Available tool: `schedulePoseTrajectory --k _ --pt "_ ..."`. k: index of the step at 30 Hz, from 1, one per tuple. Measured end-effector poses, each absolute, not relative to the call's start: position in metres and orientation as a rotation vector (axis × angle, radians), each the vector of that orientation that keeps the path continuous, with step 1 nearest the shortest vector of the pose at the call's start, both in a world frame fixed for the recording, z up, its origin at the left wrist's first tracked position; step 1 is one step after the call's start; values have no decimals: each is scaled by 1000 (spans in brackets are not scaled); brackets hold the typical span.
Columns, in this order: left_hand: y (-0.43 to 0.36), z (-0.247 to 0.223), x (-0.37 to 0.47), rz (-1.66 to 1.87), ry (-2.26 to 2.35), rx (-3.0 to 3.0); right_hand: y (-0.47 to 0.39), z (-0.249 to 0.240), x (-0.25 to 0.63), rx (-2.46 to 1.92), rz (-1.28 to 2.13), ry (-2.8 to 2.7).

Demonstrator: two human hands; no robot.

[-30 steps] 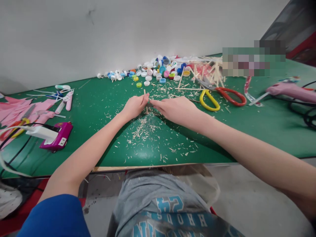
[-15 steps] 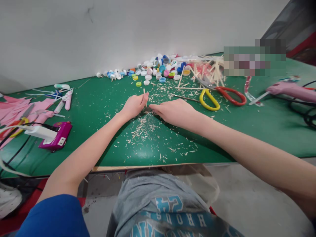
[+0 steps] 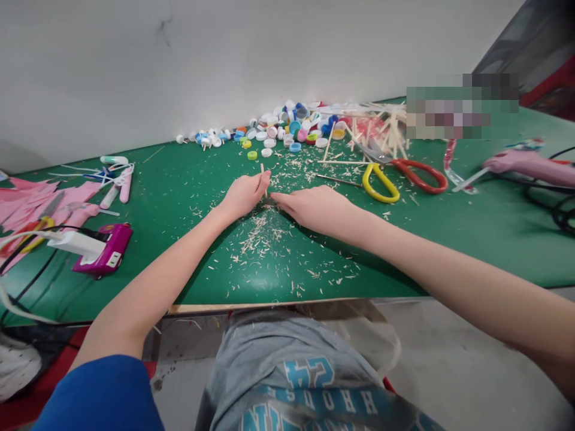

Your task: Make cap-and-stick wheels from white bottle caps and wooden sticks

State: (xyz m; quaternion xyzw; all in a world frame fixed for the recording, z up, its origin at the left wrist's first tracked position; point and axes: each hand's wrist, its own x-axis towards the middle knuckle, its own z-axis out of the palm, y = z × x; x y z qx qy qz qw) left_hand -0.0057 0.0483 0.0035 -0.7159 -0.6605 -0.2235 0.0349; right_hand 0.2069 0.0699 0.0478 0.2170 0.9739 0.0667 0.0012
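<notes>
A short, thin wooden stick [image 3: 262,168] pokes up from the closed fingers of my left hand [image 3: 242,194], which is over the middle of the table. Just to its right, my right hand [image 3: 321,206] is closed, palm down, its fingertips near the stick's lower end. Whatever its fingers grip is hidden beneath them. Pale wood shavings [image 3: 259,236] are scattered on the green tabletop [image 3: 179,179] around and below both hands.
Colourful bottle caps [image 3: 294,128] are heaped along the wall beside loose wooden sticks [image 3: 395,140]. Scissors with red and yellow handles [image 3: 417,164] lie right of my hands. A pink glue gun [image 3: 530,164] rests far right; a purple power adapter [image 3: 110,254] with cables sits left.
Both hands keep nearly the same place and grip. My right fingertips have shifted very slightly beside the stick. The whole view has dipped a few pixels.
</notes>
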Motion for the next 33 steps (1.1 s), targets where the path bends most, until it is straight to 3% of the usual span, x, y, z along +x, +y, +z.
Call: schedulePoseTrajectory --k 33 --pt "47 5 -5 -674 -2035 -2187 71 53 209 697 180 3043"
